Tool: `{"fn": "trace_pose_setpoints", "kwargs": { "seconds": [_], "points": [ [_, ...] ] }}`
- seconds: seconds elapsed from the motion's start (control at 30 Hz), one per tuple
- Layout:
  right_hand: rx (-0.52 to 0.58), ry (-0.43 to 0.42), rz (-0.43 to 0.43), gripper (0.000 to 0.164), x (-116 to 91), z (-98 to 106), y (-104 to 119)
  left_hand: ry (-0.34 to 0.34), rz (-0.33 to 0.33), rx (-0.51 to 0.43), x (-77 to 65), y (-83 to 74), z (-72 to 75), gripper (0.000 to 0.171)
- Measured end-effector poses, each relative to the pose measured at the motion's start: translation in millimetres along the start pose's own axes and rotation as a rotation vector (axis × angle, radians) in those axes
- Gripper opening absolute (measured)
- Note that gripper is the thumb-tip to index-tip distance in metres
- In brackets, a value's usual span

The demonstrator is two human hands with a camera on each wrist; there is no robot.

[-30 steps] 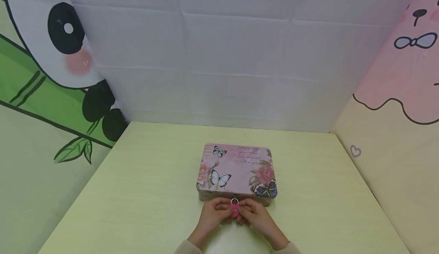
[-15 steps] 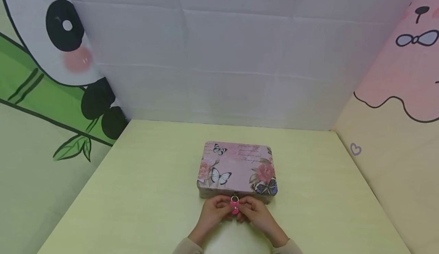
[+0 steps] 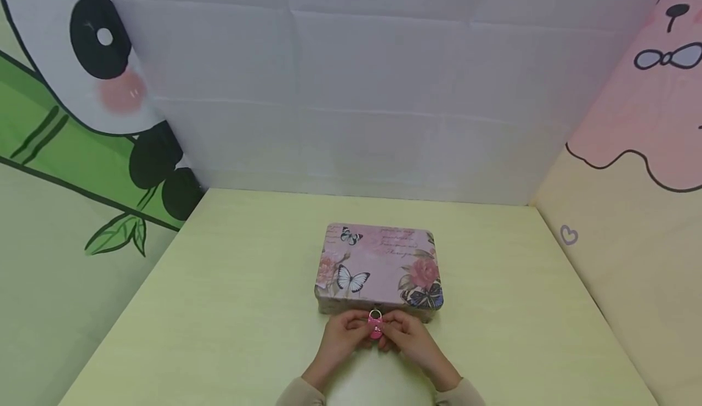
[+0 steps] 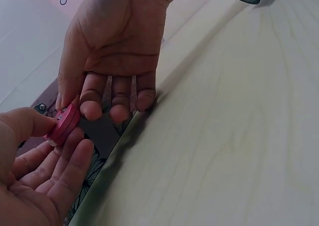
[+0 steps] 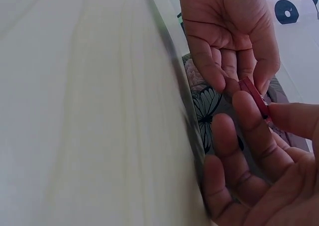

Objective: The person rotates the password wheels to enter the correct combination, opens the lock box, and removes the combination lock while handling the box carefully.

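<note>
A small pink padlock [image 3: 375,328] with a silver shackle sits at the front middle of a pink tin box [image 3: 378,266]. My left hand [image 3: 340,338] pinches the lock from the left between thumb and fingers. From the other side my right hand [image 3: 410,338] pinches it too. Both thumbs lie on the lock's face, which bears small shiny dots. In the left wrist view the red-pink body of the padlock [image 4: 64,124] shows between the two hands. The right wrist view has the padlock [image 5: 254,94] edge-on. The box lid is down, printed with butterflies and roses.
The box rests on a pale yellow table [image 3: 236,290]. A white sheet [image 3: 378,89] hangs behind the table's far edge. Painted walls stand on both sides, with a panda [image 3: 112,98] at left and a pink figure [image 3: 631,113] at right.
The head view tilts slightly, so the box and hands appear a little higher in the frame. Both hands keep their hold on the padlock, with hardly any finger movement.
</note>
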State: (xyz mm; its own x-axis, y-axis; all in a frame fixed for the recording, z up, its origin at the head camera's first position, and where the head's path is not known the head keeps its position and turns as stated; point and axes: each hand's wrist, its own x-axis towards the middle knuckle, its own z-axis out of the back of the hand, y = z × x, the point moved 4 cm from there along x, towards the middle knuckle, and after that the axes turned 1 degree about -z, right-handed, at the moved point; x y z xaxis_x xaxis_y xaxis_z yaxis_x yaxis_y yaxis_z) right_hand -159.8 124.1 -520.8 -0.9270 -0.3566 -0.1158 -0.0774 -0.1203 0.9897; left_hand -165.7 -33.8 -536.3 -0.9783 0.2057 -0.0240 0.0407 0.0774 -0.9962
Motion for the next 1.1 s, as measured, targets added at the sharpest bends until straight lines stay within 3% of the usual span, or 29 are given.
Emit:
{"fn": "trace_pose_setpoints", "kwargs": {
  "seconds": [1.1],
  "points": [
    [-0.009, -0.023, -0.016, 0.021, -0.6, -0.3, 2.0, -0.01, 0.043, -0.053, 0.0, 2.6, 3.5, 0.029]
  ]
}}
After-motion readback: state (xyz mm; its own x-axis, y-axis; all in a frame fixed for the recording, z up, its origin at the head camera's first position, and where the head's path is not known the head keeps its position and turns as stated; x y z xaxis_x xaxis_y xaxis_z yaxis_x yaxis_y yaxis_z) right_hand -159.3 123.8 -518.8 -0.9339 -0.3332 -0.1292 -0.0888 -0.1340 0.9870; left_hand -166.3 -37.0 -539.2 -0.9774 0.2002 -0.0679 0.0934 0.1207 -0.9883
